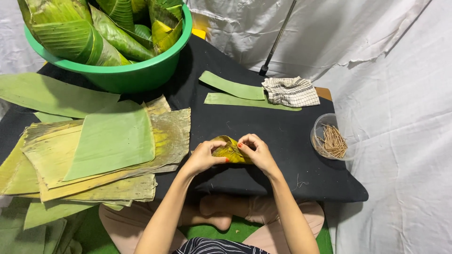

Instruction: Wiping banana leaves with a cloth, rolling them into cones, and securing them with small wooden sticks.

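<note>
A small folded yellow-green leaf parcel (229, 149) rests on the black table cloth (263, 131), near its front edge. My left hand (203, 157) pinches the parcel's left side with thumb and fingers. My right hand (257, 151) closes over its right side, fingertips pressing the top fold. Both hands touch the parcel together. The parcel's right half is hidden under my right hand.
A stack of flat cut leaf sheets (108, 146) lies left of my hands. A green basin (136, 75) of rolled leaves stands at the back left. Two leaf strips (235, 91) and a checked cloth (290, 91) lie behind. A clear bowl of thin wooden sticks (332, 140) sits at the right.
</note>
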